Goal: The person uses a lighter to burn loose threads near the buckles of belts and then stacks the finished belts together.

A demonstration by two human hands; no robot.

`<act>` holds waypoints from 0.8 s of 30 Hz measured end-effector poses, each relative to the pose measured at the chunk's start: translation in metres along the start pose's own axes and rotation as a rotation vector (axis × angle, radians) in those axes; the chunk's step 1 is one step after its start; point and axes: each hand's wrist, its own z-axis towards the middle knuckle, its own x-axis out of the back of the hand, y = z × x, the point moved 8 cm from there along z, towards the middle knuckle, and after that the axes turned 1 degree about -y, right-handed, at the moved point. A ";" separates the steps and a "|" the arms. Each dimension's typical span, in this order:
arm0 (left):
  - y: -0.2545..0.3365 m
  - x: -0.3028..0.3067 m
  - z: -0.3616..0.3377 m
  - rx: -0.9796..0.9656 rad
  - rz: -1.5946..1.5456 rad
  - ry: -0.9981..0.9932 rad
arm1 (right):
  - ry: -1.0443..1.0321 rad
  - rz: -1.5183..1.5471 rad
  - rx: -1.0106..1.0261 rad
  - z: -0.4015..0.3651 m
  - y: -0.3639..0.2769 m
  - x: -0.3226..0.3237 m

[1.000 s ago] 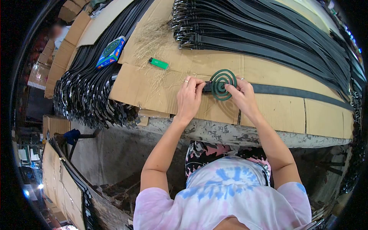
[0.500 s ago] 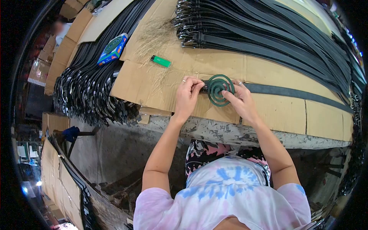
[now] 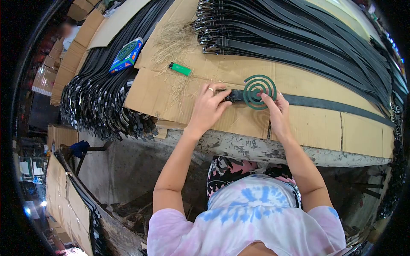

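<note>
A dark green mosquito coil is held up in my right hand, with the thumb pressed near its middle. Behind the coil a single black belt lies across the cardboard. My left hand is at the belt's left end, index finger and thumb spanning its width; the buckle is mostly hidden by the fingers. Just beyond that hand, a green lighter rests on the cardboard near a scatter of dry straw-like fibres.
A thick stack of black belts lies at the back, buckles to the left. More belts hang over the left edge, with a blue mosquito coil box on top. The cardboard sheet covers a worn table edge. Another person is at far left.
My right hand has moved the coil right and slightly up, away from my left hand. The left fingers have shifted from a pinch to spanning the belt's end.
</note>
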 end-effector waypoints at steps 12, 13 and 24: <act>-0.005 -0.013 -0.006 0.032 -0.105 0.116 | -0.063 -0.110 0.093 -0.006 -0.006 -0.012; -0.007 -0.013 -0.006 0.032 -0.105 0.115 | -0.091 -0.150 0.114 -0.006 -0.006 -0.016; -0.023 -0.014 -0.008 0.130 -0.249 0.098 | -0.197 -0.283 0.130 -0.008 -0.010 -0.032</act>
